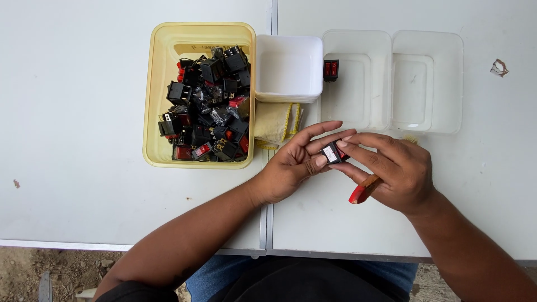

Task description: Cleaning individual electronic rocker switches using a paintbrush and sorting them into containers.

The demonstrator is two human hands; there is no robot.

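We work at a white bench (84,140) made of two panels that meet in a seam running from the far edge to the near edge. Below the near edge we see bare, stony ground at the left corner and our own lap in blue jeans.

Our left hand (291,162) reaches in from the near edge, palm turned up and inward, fingers curled loosely with the thumb pressed against a small black rocker switch (334,152). Our right hand (397,170) comes in from the near right, its index finger and thumb pinching the same switch from the other side. The lower fingers of that hand are folded around a red-tipped wooden tool (363,191). The switch is held just above the bench, right of the seam and about midway between the far and near edges.

Toward the far edge, a yellow tub (159,100) left of the seam is heaped with black and red switches (210,106). A white square tub (288,67) straddles the seam, with a yellowish cloth (274,123) beside its near side. Right of it sits a clear two-compartment tray (428,84), and one red-faced switch (330,70) stands at the left wall of that tray.
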